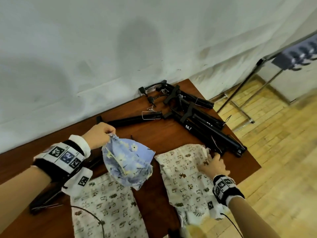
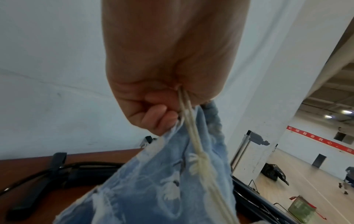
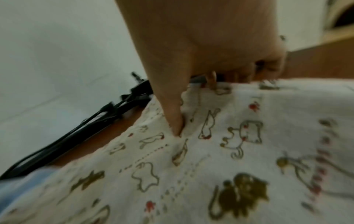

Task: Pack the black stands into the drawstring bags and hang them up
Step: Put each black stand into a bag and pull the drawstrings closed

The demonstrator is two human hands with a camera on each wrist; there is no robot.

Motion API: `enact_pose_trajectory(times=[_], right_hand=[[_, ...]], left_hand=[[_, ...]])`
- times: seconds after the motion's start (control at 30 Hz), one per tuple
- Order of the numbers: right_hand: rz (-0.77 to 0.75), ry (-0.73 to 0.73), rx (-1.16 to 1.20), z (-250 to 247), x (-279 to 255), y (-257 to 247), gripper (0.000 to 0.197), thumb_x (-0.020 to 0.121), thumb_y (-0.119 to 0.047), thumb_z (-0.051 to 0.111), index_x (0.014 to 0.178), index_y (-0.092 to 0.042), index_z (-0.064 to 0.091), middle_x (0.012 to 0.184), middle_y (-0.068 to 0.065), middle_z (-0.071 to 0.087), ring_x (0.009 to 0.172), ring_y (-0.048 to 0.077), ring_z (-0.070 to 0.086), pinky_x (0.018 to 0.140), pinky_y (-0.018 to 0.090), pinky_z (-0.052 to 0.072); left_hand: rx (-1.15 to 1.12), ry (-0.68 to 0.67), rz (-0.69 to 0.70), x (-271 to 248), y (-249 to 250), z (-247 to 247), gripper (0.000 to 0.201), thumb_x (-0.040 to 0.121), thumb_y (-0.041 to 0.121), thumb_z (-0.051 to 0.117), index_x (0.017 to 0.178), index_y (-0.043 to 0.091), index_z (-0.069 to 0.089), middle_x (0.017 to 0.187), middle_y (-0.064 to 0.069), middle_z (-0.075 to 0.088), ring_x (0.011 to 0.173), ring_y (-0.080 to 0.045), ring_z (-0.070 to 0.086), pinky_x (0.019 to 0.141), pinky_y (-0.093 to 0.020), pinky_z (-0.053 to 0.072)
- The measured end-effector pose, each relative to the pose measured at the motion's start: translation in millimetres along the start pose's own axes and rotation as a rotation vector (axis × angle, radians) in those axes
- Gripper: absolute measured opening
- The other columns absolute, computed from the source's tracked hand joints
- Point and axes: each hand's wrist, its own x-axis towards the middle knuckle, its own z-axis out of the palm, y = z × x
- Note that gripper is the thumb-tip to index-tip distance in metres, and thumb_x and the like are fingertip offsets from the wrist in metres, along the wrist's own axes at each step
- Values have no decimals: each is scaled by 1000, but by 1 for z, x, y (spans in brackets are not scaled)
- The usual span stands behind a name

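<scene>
- Two hands at work: our left hand (image 1: 101, 134) has its fingers (image 2: 159, 119) curled tight on the cream drawstring (image 2: 193, 145) and gathered mouth of the blue floral bag (image 1: 127, 162), which hangs lifted above the wooden surface (image 1: 164, 136).
- Our right hand (image 1: 213, 164) lies on the top edge of the right-hand animal-print bag (image 1: 187, 177); the thumb (image 3: 173, 115) presses into the cloth, the other fingers curl over the bag's far edge near a stand. Whether they grip cloth or stand we cannot tell.
- A second animal-print bag (image 1: 106, 203) lies flat on the near left of the surface.
- The black stands (image 1: 197, 115) lie folded in a loose heap on the far right of the surface, by the wall; one more (image 1: 135, 118) lies apart to the left, just beyond our left hand. None is bagged yet, as far as we see.
- Handling, our judgement: the bags are thin, soft and limp; the mouth will collapse unless held apart with both hands. The cord is the sound place for lifting and hanging.
- The stands look rigid, long and fairly heavy for such cloth, with trailing tags and cables that may snag. We would take one by the mid-shaft and feed it in narrow end first.
</scene>
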Motion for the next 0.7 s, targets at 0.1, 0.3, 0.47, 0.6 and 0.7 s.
enact_pose_trajectory(times=[0.1, 0.3, 0.47, 0.6, 0.7], right_hand=[[-130, -22, 211, 10, 5, 9, 62, 83, -40, 64, 137, -19, 42, 127, 9, 60, 115, 31, 56, 104, 48, 39], [-791, -36, 86, 33, -51, 23, 53, 80, -33, 52, 133, -29, 49, 119, 0, 59, 109, 23, 57, 89, 32, 46], [-1197, -199, -289, 36, -89, 17, 60, 89, -23, 51, 146, -33, 31, 150, 10, 32, 132, 31, 38, 99, 43, 44], [-1180, -230, 63, 36, -108, -9, 56, 87, -20, 40, 143, -28, 39, 144, 2, 47, 121, 27, 54, 98, 41, 47], [-999, -277, 457, 29, -103, -34, 66, 84, -1, 45, 139, -36, 36, 130, -6, 57, 113, 12, 57, 92, 25, 49]], left_hand=[[-1, 29, 31, 5, 6, -9, 41, 73, -19, 41, 49, 14, 34, 48, 0, 28, 53, -17, 26, 57, -27, 20], [-16, 46, 81, 14, 29, -8, 47, 72, -22, 42, 45, 16, 36, 46, 2, 30, 52, -16, 26, 54, -25, 21], [-16, 27, 84, 14, 43, -2, 40, 72, -23, 40, 50, 10, 36, 50, -3, 31, 53, -16, 27, 54, -25, 22], [-40, 44, 69, 14, 39, -6, 41, 72, -22, 41, 49, 11, 38, 49, 0, 32, 54, -16, 27, 56, -25, 23], [-85, 75, 70, 12, 35, -17, 40, 71, -26, 38, 49, 8, 37, 49, -3, 31, 55, -15, 27, 57, -27, 23]])
